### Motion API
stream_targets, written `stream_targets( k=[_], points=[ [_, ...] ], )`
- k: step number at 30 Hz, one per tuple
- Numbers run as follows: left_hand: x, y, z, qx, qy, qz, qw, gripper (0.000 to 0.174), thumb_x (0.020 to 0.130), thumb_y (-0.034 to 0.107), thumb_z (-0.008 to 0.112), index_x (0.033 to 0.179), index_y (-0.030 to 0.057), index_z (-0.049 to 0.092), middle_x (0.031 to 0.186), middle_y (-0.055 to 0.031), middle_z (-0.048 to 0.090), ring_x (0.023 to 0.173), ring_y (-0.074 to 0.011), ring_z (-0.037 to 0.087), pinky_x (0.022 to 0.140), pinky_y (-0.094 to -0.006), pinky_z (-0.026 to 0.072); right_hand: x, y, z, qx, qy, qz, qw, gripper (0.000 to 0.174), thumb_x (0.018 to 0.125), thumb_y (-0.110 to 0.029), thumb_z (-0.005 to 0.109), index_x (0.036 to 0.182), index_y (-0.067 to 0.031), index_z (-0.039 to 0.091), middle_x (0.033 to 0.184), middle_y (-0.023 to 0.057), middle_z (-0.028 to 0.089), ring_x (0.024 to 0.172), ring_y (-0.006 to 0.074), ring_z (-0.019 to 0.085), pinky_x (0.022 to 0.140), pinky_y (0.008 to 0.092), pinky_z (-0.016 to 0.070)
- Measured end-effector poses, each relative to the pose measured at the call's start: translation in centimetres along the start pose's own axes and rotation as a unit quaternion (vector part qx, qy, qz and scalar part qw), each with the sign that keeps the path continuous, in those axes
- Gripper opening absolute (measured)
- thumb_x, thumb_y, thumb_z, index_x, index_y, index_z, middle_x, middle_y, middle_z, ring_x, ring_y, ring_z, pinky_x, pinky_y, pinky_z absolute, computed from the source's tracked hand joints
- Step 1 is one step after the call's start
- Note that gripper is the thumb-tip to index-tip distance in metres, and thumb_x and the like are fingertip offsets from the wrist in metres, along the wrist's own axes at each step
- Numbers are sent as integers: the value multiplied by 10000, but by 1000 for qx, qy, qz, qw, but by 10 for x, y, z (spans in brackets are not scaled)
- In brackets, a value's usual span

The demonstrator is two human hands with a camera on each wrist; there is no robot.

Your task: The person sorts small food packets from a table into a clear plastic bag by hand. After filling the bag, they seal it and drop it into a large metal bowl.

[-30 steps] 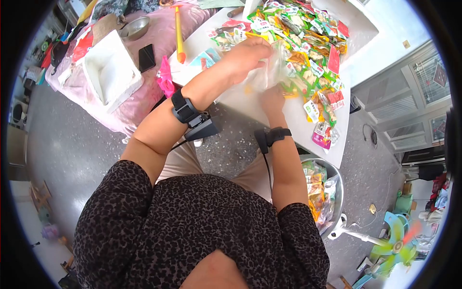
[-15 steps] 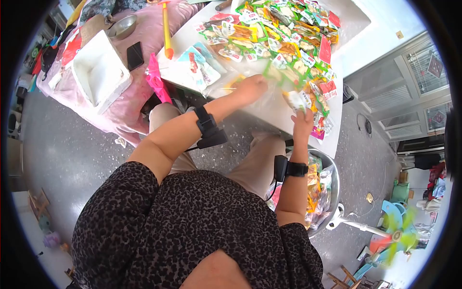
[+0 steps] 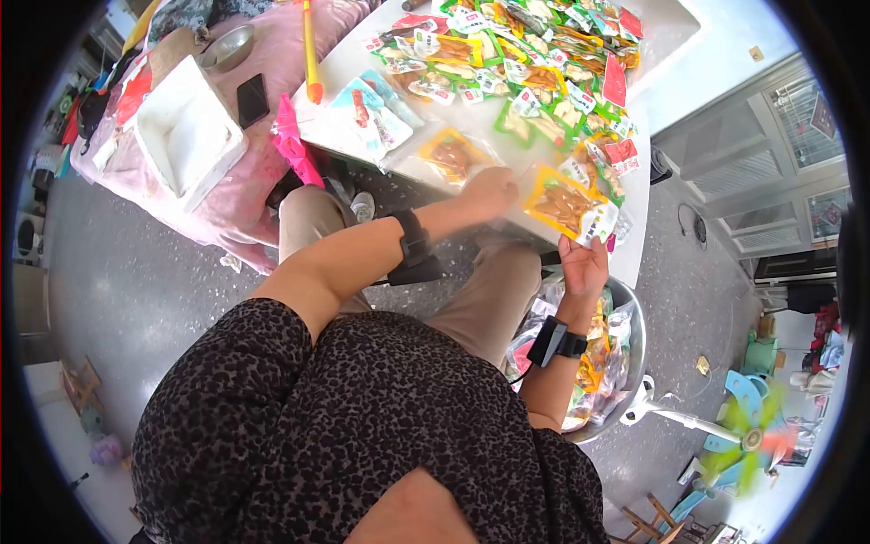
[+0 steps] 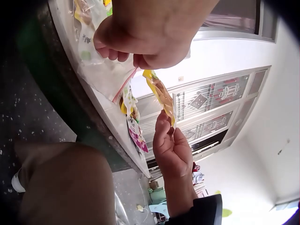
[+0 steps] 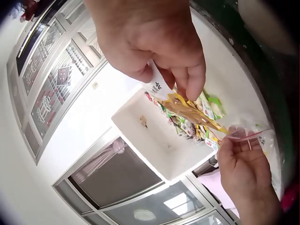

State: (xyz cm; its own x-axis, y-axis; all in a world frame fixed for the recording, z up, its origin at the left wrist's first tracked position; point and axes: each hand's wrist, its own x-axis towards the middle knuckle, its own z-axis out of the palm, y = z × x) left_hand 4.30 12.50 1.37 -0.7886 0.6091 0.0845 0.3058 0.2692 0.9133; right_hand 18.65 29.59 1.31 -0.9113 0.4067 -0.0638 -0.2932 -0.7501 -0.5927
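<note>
My left hand (image 3: 489, 193) pinches the mouth of a clear zip bag (image 4: 105, 79), whose reddish zip strip shows in the left wrist view. The bag lies flat along the table's front edge, and a yellow-edged snack packet (image 3: 450, 154) shows through it. Between thumb and fingers, my right hand (image 3: 584, 266) grips the white end of another yellow-edged packet (image 3: 566, 204) with brown food inside. This packet is held up just right of the left hand, its far end close to the bag's mouth in the right wrist view.
Many green and yellow snack packets (image 3: 507, 68) cover the white table's (image 3: 625, 213) far part. Left of the bag lie pale blue printed bags (image 3: 372, 113). A metal tub (image 3: 642, 354) of packets stands by my right arm. A foam box (image 3: 190, 136) and phone (image 3: 253, 100) rest on pink cloth.
The left hand has come down from above the table and moved right with the bag. My right hand has drawn back toward me and right, bringing a packet up from the table.
</note>
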Motion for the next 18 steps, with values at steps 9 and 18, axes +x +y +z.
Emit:
stream_targets(
  k=[9,18],
  points=[
    [-13,4,-1,68,18,35,997,168,721,153,461,745,-1,523,703,-160,538,654,-295,528,579,-368,400,-18,2,18,-67,-22,5,998,375,806,-66,383,1174,-30,318,1135,156,451,977,315,502,748,439,470],
    [-16,21,-9,169,37,76,982,150,722,167,454,726,26,504,712,-155,540,691,-318,525,600,-404,403,-7,12,21,-85,10,30,996,331,799,-48,360,1128,-16,343,1089,166,474,924,317,529,692,434,493]
  ],
)
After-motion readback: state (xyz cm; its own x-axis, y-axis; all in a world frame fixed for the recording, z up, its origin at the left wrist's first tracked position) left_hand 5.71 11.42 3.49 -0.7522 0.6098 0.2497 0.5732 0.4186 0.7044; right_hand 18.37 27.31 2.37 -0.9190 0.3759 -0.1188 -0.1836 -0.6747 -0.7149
